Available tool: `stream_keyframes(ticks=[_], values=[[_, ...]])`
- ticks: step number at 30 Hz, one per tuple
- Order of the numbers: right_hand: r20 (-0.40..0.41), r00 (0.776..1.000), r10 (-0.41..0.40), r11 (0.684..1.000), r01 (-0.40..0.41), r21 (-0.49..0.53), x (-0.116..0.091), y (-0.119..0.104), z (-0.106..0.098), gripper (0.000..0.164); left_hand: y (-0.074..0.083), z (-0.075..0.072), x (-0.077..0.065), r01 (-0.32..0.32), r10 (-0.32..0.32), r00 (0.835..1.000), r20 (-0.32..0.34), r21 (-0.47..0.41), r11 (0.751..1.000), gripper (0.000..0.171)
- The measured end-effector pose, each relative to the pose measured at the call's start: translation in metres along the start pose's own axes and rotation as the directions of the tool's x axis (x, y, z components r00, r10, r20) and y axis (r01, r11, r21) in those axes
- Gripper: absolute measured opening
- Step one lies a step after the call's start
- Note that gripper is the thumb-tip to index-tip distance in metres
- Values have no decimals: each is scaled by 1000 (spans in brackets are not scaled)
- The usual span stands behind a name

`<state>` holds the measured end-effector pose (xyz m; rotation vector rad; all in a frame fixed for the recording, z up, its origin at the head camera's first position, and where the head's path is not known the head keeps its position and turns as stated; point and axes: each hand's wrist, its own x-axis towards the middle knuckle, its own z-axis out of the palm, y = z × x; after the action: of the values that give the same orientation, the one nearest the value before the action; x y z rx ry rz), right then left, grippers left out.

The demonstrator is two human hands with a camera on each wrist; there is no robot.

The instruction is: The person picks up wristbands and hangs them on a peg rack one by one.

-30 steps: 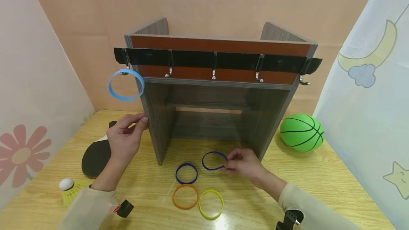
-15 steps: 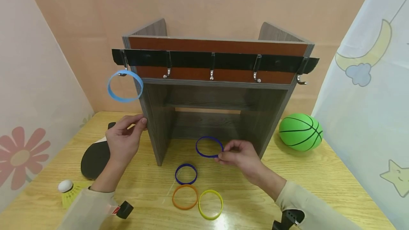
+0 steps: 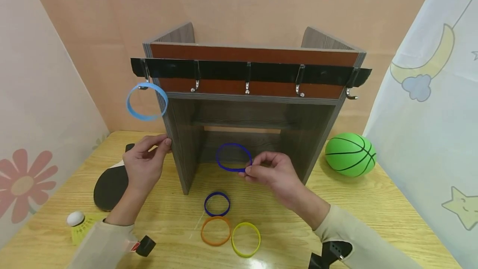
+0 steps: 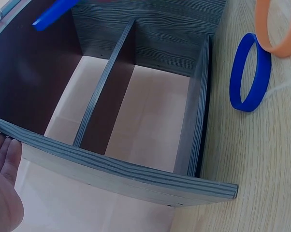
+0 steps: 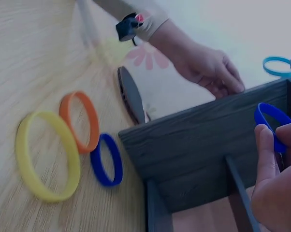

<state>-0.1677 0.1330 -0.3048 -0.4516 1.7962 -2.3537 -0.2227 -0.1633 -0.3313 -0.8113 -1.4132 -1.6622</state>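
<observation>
In the head view my right hand (image 3: 274, 175) pinches a dark blue wristband (image 3: 233, 157) between thumb and fingers, held up in front of the grey wooden shelf's lower opening. My left hand (image 3: 146, 157) grips the front edge of the shelf's left side panel (image 3: 179, 148). A light blue wristband (image 3: 147, 118) hangs on the leftmost hook of the black hook strip (image 3: 224, 69). On the table, below the shelf, lie a second dark blue wristband (image 3: 217, 214), an orange wristband (image 3: 216, 243) and a yellow wristband (image 3: 246, 255).
Several more metal hooks, such as the middle hook (image 3: 247, 89), line the strip. A green ball (image 3: 351, 155) stands right of the shelf. Left of it lie a black table tennis paddle (image 3: 110, 188) and a yellow shuttlecock (image 3: 83, 227), partly behind my left forearm.
My right hand has lifted the dark blue wristband off the table, moving it up and to the left. My left hand stays at the shelf's side panel.
</observation>
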Motion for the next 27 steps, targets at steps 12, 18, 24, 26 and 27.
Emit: stream_keyframes(ticks=[12, 18, 24, 26, 27], values=[[49, 998, -45, 996, 42, 76, 8, -27, 37, 14, -1, 1, -1, 1, -1, 1000, -13, -19, 1000, 14], [85, 991, -107, 991, 99, 92, 16, -40, 57, 14, 0, 0, -1, 3, -4, 1000, -16, -35, 999, 14], [109, 976, -189, 974, 173, 147, 24, -56, 69, 20, 0, 1, 0, -1, 0, 1000, -11, -37, 999, 14], [113, 971, -209, 969, 190, 160, 27, -61, 71, 22, 0, 1, 0, -5, 4, 1000, -7, -33, 999, 14], [113, 970, -216, 967, 196, 164, 28, -63, 72, 22, 0, 1, 0, -7, 7, 1000, -7, -29, 1000, 13]])
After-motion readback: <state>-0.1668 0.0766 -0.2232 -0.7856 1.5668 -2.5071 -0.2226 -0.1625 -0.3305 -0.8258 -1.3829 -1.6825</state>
